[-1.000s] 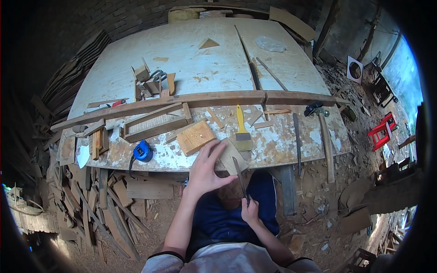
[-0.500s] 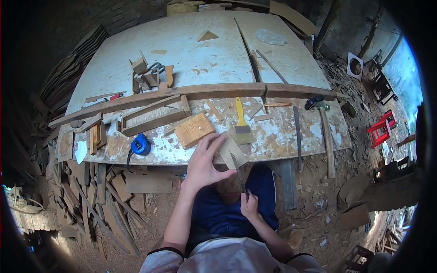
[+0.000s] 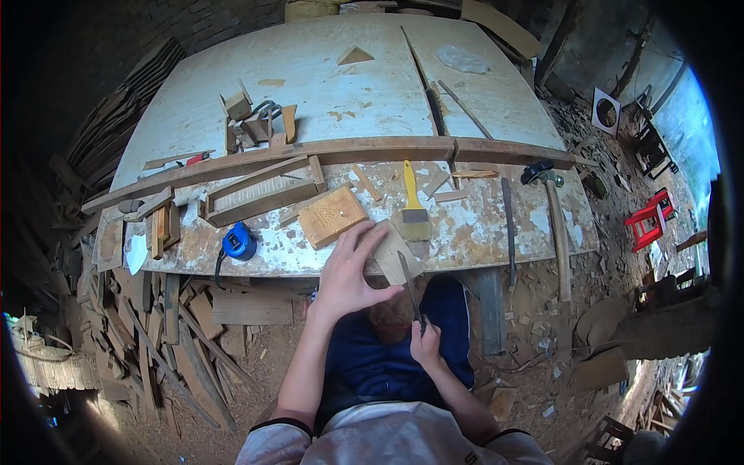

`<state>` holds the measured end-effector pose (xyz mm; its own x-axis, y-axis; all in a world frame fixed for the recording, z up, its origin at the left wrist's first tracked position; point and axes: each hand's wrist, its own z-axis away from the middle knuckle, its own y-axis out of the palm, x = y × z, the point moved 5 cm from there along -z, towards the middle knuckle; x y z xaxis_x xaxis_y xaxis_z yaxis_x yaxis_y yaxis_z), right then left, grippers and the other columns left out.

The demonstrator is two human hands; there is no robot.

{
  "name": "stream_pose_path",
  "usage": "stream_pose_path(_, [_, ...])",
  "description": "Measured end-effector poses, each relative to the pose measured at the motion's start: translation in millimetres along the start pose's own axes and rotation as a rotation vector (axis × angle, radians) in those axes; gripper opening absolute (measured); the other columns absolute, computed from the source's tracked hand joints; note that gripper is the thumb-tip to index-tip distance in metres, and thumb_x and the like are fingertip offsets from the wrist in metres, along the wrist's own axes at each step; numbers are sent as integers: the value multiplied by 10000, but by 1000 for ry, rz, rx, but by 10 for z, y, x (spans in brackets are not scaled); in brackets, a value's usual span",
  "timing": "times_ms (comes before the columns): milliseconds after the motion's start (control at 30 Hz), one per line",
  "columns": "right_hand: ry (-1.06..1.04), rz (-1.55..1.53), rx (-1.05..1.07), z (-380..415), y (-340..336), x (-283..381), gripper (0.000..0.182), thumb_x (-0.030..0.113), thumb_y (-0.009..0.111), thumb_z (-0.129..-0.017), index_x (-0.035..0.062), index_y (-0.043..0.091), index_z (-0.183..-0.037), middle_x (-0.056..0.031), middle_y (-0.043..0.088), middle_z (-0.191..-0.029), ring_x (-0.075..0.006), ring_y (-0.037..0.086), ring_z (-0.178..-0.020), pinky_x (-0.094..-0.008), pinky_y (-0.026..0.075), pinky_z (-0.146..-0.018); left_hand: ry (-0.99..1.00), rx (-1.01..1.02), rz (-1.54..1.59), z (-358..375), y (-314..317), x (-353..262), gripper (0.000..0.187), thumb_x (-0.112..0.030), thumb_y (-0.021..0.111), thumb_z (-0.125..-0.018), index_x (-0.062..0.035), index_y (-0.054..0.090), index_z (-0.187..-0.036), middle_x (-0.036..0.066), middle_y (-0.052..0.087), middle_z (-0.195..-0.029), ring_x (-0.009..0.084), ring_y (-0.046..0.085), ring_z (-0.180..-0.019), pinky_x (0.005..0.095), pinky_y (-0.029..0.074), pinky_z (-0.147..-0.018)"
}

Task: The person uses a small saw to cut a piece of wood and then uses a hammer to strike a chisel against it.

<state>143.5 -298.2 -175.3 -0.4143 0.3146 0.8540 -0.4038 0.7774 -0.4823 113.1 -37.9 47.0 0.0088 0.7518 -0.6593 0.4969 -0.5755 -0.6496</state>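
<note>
My left hand (image 3: pixel 350 271) presses a thin wooden board (image 3: pixel 392 256) onto the front edge of the workbench, fingers on its left side and thumb stretched towards its lower edge. The board juts a little past the bench edge. My right hand (image 3: pixel 425 342), below the bench edge, is closed round the dark handle of a narrow metal file (image 3: pixel 411 291). The file's pointed end lies against the board, near its right side. Just beyond my left fingers sits a wooden block (image 3: pixel 333 216) with small marks on its face.
On the workbench (image 3: pixel 294 256) lie a blue tape measure (image 3: pixel 239 242), a slatted wooden frame (image 3: pixel 263 190), a yellow-handled brush (image 3: pixel 411 194), a dark bar (image 3: pixel 508 225) and a hammer (image 3: pixel 555 225). A long wooden rail (image 3: pixel 341 151) crosses it. Scrap wood (image 3: pixel 194 364) covers the floor at left.
My right hand and the file have slid slightly forward, so the file's tip reaches farther up the board. My left hand and the board stay nearly in place.
</note>
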Motion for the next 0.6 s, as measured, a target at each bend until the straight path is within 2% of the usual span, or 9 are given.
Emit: stream_pose_path(600, [-24, 46, -35, -13, 35, -34, 375, 209, 631, -1106, -143, 696, -1219, -321, 736, -857, -536, 732, -787, -581, 576, -699, 21, 26, -10, -64, 0, -23, 1044, -399, 1006, -649, -66, 610, -1556, 199, 586, -1541, 421, 578, -1418, 511, 512, -1183])
